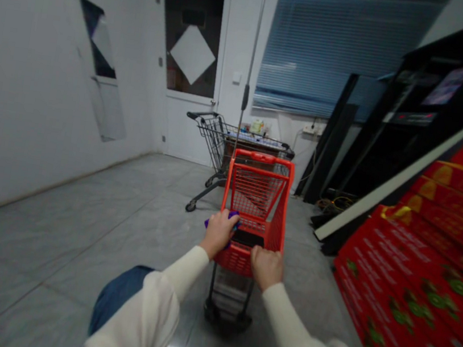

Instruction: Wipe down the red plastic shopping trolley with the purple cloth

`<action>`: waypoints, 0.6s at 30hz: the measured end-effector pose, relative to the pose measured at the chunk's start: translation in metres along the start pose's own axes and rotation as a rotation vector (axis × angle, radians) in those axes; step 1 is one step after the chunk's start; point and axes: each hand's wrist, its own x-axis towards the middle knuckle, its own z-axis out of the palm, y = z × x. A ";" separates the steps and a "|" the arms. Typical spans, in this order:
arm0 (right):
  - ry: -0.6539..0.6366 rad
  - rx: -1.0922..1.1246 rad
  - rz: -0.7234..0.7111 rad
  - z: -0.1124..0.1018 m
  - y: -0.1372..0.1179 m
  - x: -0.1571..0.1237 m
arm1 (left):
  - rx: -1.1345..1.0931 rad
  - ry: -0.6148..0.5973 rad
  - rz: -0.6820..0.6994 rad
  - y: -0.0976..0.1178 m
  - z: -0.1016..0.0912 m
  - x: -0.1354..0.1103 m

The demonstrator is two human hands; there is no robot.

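The left grip (218, 235) pinches a purple thing (234, 214); the right grip (267, 267) pinches the red cart (278, 223) at five o'clock, perhaps steadying it.

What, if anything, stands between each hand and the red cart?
Nothing visible stands between the right hand and the red cart: it grips the near edge. The left hand holds a purple object at the near left corner, which may separate them; contact is hidden.

On the red cart (279, 223), the left hand (218, 234) clutches a purple item (233, 215) at eight o'clock; the right hand (267, 267) grips at five
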 end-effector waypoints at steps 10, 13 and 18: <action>0.179 0.243 -0.067 0.002 -0.007 -0.008 | 0.008 -0.056 -0.154 -0.004 0.002 -0.010; 0.179 0.273 -0.026 0.007 -0.002 -0.006 | -0.021 -0.055 -0.083 0.024 0.008 -0.018; 0.201 0.322 -0.063 0.013 0.006 -0.004 | 0.037 -0.075 0.014 0.018 -0.001 -0.004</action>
